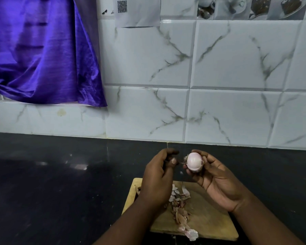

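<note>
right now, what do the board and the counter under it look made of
Board: seems to be wood with a matt finish, pale tan with faint grain, strewn with onion peels. Counter: probably polished dark stone, judging by the glossy reflections, though another glossy black surface is possible.

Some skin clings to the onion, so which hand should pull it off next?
Probably the left. The right hand grips the onion, so it is occupied. The left hand hovers beside the loose skin on the onion's near side, fingers curled toward it.
</note>
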`<state>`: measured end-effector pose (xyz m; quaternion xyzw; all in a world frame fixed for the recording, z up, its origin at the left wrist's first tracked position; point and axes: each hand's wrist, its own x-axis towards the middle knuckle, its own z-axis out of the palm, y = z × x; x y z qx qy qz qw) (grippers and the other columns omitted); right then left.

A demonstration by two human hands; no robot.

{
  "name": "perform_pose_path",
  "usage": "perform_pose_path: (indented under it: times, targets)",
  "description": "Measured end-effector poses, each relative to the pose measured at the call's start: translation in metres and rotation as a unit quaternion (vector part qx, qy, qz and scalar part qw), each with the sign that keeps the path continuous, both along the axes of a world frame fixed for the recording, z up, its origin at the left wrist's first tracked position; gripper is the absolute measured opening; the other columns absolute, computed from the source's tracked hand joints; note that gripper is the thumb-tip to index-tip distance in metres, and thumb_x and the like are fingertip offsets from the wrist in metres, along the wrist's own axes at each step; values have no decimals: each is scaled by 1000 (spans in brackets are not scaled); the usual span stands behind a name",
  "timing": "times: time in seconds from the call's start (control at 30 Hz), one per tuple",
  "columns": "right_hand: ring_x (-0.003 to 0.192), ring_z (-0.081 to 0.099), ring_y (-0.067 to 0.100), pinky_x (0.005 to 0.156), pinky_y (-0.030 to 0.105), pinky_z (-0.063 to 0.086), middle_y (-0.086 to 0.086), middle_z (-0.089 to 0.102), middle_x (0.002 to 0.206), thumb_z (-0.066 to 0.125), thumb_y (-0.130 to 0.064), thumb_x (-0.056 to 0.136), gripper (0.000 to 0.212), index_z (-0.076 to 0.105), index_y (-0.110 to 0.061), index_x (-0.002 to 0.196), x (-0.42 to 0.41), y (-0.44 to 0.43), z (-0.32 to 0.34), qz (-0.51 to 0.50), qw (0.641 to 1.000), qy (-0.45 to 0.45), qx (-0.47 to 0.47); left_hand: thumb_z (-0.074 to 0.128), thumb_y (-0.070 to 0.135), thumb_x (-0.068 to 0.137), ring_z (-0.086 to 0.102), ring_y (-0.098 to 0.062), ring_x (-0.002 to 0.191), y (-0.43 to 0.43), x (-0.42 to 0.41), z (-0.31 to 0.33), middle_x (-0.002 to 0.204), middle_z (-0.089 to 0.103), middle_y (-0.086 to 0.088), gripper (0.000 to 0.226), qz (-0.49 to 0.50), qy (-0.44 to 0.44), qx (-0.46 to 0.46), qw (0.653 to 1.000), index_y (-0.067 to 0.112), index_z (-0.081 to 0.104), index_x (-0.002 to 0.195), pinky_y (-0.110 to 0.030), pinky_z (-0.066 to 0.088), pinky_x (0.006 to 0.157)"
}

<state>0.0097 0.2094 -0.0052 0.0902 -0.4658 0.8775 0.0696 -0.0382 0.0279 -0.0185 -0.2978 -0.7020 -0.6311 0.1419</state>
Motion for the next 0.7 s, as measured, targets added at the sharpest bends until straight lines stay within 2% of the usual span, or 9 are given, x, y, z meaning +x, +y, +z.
perform_pose_path:
  times: [0.07, 0.13, 0.27, 0.37, 0.43, 0.47, 0.53, 0.63, 0.7]
  targets:
    - [101, 74, 30, 77, 36, 64, 23, 71, 121, 74, -16, 85, 34, 71, -3, 117, 0, 2, 0, 8, 1000, 1, 1, 57, 9, 106, 68, -7, 110, 0, 2, 1, 117, 71, 15, 37, -24, 12, 8, 1000, 33, 67, 132, -30, 60, 91]
    - [102, 74, 28, 78, 36, 64, 21, 72, 122, 90, -21, 72, 51, 72, -3, 116, -1, 2, -1, 13, 1000, 0, 15, 61, 4, 103, 67, -5, 112, 0, 4, 3, 116, 70, 16, 39, -38, 35, 2, 999, 29, 70, 132, -25, 58, 93]
    - [96, 75, 25, 73, 33, 65, 18, 73, 117, 57, -12, 89, 33, 66, 0, 118, -1, -1, -2, 2, 1000, 5, 13, 70, -1, 95, 71, -6, 105, 2, 5, 5, 107, 73, 12, 31, -31, 33, 21, 999, 21, 78, 116, -25, 59, 90]
    - [96, 74, 27, 72, 35, 65, 19, 73, 113, 54, -11, 90, 33, 66, 1, 118, -1, 0, -3, 6, 1000, 5, 11, 74, -1, 92, 75, -15, 94, 3, 2, 1, 96, 77, 5, 24, -30, -5, 55, 998, 21, 80, 99, -35, 63, 84]
    - [96, 75, 27, 73, 35, 65, 19, 73, 113, 64, -14, 86, 32, 69, 1, 115, 0, -2, -2, 5, 1000, 4, 22, 76, -1, 91, 74, -19, 89, 3, 1, 1, 91, 77, 0, 21, -32, -16, 62, 997, 20, 79, 92, -34, 62, 78]
    - [97, 75, 27, 74, 35, 65, 19, 73, 114, 76, -18, 82, 37, 71, 0, 114, -1, -2, -2, 8, 1000, 5, 27, 75, -1, 91, 74, -20, 87, 3, 1, 1, 89, 77, -1, 21, -35, -22, 62, 997, 20, 78, 90, -31, 61, 76]
    - [100, 74, 28, 76, 36, 64, 20, 73, 116, 96, -26, 63, 60, 74, -1, 113, -2, -1, -2, 17, 999, 10, 41, 74, -3, 92, 73, -16, 84, 3, 2, 4, 87, 77, -2, 21, -39, -31, 67, 996, 18, 77, 88, -24, 58, 73]
    - [100, 74, 28, 77, 36, 64, 19, 74, 114, 101, -31, 53, 68, 76, -4, 110, -3, -1, -5, 12, 998, 12, 53, 70, -5, 94, 68, -7, 77, 2, 3, 7, 83, 75, 1, 19, -37, -47, 58, 997, 13, 75, 89, -19, 54, 69]
    - [99, 75, 28, 76, 36, 64, 18, 74, 113, 102, -31, 50, 68, 77, -5, 108, -2, -4, -4, 7, 998, 14, 54, 66, -4, 97, 65, -9, 75, 2, 2, 6, 81, 72, 1, 19, -64, -96, 71, 991, 12, 74, 89, -21, 54, 70]
